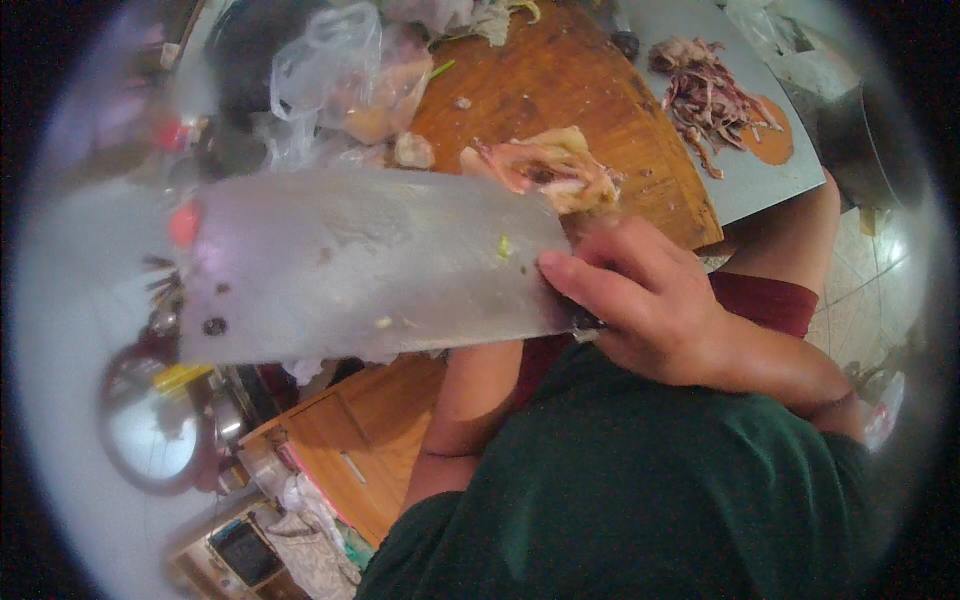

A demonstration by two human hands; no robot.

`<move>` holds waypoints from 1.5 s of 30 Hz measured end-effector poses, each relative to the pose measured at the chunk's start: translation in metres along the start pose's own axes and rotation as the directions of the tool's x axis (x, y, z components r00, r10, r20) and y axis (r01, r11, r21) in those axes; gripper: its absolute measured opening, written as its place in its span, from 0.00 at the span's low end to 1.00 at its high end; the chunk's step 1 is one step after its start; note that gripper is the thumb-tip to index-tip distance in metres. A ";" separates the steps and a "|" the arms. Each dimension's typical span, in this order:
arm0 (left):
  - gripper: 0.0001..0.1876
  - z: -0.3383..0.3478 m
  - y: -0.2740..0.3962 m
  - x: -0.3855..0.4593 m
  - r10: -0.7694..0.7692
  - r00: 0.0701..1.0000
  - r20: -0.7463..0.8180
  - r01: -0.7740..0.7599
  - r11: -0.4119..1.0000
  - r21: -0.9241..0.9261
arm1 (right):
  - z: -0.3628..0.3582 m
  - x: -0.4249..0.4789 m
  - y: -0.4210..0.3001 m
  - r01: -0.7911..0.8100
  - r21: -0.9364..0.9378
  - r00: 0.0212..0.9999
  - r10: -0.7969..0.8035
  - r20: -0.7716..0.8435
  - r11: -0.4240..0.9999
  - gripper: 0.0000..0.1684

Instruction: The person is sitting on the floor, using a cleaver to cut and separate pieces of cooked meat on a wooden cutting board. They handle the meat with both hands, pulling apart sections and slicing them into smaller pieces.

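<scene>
My right hand (652,300) grips the black handle of a large metal cleaver (375,262). Its broad blade lies across the middle of the view, pointing left, with small food bits stuck on it. My left forearm (480,382) runs up beneath the blade, which hides my left hand. Just beyond the blade, a piece of raw poultry (562,169) with yellowish skin rests on a wooden cutting board (540,82). Right of the board, a pile of reddish raw meat strips or bones (705,94) lies on a grey surface (757,180), partly over an orange round patch.
Clear plastic bags (330,67), one with pale food inside, stand at the board's upper left. A small pale lump (413,150) is near them. A metal pot (862,146) stands far right. A wooden cabinet (360,442) is at lower left.
</scene>
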State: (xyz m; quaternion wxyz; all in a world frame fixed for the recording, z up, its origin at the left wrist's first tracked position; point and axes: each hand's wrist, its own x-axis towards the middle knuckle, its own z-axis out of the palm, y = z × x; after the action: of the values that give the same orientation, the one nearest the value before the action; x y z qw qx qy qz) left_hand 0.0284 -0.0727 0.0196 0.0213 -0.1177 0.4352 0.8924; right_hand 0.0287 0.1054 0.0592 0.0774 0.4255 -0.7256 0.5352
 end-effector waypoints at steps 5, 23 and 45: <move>0.14 0.004 -0.002 -0.004 -0.011 1.000 -0.013 0.010 0.999 -0.049 | -0.001 -0.009 -0.001 0.005 -0.042 1.000 -0.005 0.010 0.999 0.38; 0.14 0.011 0.003 -0.011 -0.058 0.998 -0.021 0.052 0.979 -0.195 | -0.018 -0.006 -0.001 0.066 -0.131 0.992 -0.051 0.111 0.989 0.33; 0.14 0.028 -0.003 -0.021 -0.097 0.994 -0.044 0.078 0.945 -0.318 | -0.006 -0.009 0.014 0.068 -0.153 0.997 -0.062 0.047 0.986 0.30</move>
State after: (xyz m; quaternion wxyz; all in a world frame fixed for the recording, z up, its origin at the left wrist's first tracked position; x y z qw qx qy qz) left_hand 0.0442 -0.0476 0.0386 0.0290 -0.1652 0.2816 0.9447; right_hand 0.0230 0.1157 0.0468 0.1121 0.4529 -0.7523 0.4652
